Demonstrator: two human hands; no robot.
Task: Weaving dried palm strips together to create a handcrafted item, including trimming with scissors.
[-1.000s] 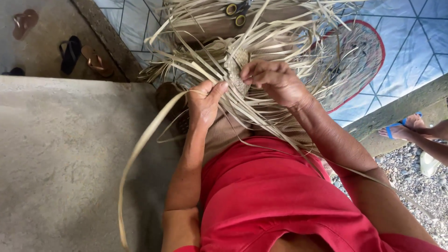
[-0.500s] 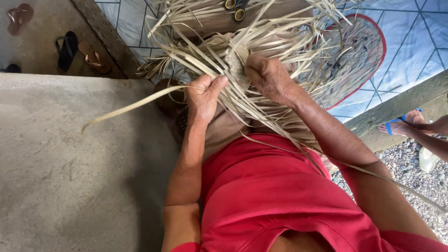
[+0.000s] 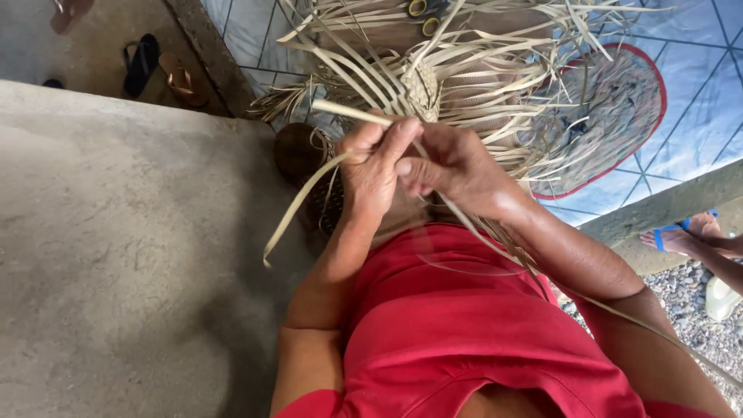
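Left hand (image 3: 371, 166) and right hand (image 3: 457, 166) both pinching thin pale dry leaf strips (image 3: 340, 166) (near the woven patch (image 3: 422, 87)); best pulled snug, flat.

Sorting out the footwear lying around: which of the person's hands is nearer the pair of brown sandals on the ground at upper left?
Left. The left hand is right of the brown sandals; the right hand sits farther right.
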